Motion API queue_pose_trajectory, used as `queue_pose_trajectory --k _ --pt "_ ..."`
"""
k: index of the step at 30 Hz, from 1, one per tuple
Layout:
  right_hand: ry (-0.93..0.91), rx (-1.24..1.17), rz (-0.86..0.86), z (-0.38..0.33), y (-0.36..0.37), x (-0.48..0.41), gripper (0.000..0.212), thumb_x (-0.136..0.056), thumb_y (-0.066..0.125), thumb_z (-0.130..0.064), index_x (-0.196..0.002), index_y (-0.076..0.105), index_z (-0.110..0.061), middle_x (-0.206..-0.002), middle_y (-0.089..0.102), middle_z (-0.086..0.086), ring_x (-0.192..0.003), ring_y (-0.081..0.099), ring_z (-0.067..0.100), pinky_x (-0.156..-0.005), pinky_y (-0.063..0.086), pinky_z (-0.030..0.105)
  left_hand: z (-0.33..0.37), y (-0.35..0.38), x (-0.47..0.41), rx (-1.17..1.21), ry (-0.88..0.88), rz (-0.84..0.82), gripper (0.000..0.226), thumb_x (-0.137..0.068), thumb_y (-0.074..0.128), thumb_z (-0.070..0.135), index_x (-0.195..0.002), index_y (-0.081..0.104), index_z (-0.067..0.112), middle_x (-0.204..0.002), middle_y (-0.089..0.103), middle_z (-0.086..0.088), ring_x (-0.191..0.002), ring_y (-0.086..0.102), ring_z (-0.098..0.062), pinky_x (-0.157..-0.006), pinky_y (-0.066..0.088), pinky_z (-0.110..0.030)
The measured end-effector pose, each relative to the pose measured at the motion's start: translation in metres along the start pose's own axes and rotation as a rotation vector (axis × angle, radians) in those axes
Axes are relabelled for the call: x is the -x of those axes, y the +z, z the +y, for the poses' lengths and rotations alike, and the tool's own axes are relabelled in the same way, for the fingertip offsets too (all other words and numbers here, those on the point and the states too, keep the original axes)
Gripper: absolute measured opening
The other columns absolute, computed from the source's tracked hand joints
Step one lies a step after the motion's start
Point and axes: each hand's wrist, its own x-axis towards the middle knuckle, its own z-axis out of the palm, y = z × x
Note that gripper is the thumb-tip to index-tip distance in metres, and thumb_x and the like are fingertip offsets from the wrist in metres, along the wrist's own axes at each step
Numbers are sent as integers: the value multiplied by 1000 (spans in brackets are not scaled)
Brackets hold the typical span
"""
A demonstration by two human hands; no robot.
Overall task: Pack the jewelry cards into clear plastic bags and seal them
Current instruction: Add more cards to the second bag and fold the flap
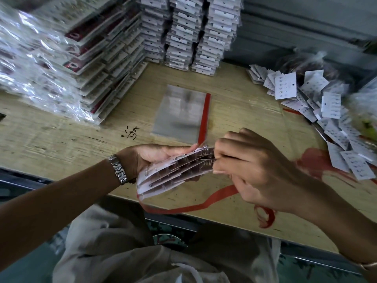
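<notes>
Right hand (pixel 251 170) pinches one end of the fanned jewelry cards (pixel 173 170); left hand (pixel 155 158) grips the other.

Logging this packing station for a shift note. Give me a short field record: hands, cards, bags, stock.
left hand: holds one end of the fanned jewelry cards
right hand: grips their other end
clear bags: flat on the table, red edge strip
loose cards: heaped at right
packed stacks: back and left
loose red strips: by front edge
</notes>
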Motion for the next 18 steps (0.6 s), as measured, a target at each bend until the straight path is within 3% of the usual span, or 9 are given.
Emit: queue_pose_trajectory --k 2,5,7,11,14,16,18 --pt "18 -32 27 0 3 2 18 -75 62 18 -73 68 2 -83 59 12 -80 45 18 -75 27 24 4 7 1 -113 11 11 67 -60 81 64 -108 73 19 -95 76 0 -83 71 -8 -73 57 -21" --pt "61 -83 59 0 5 3 19 -72 64 22 -73 68 4 -80 58 13 -78 45 18 -73 33 23 2 7 -1 -81 112 140 69 -42 89 66 -93 79 19 -93 76 1 -84 70 -11 -75 57 -24" --pt "56 -64 65 -1 6 2 16 -75 64 20 -72 68 5 -79 58 13 -78 45 19 -72 33 24 3 13 1 -74 62 73 65 -50 88 63 -96 79 19 -100 74 -3 -89 67 -15 -81 56 -27" --pt "-19 119 13 2 2 2 14 -75 65 16 -73 65 2 -85 60 13 -83 43 21 -71 33 29 7 17 1 -154 42 31 61 -52 86 63 -96 79 21 -98 75 -1 -85 70 -10 -73 56 -22" --pt "-18 215 -33 0 0 2 15 -71 69 14 -73 66 -1 -86 60 11 -84 45 21 -70 35 31 3 12 0 -97 122 174 66 -41 91 62 -92 79 21 -96 75 -1 -82 72 -11 -68 57 -22" --pt "16 186 -41 2 0 3 8 -79 69 3 -73 69 -3 -83 59 7 -81 44 18 -70 32 28 4 11 1 -34 46 52 62 -52 90 57 -96 79 17 -95 75 -4 -80 71 -13 -67 57 -23" --pt "93 16 0 6 -5 7 20 -90 62 -19 -79 73 -7 -82 57 3 -80 44 14 -71 33 24 4 10 4 -19 -11 -37 56 -58 88 56 -97 79 17 -93 76 -3 -76 71 -12 -65 57 -22"
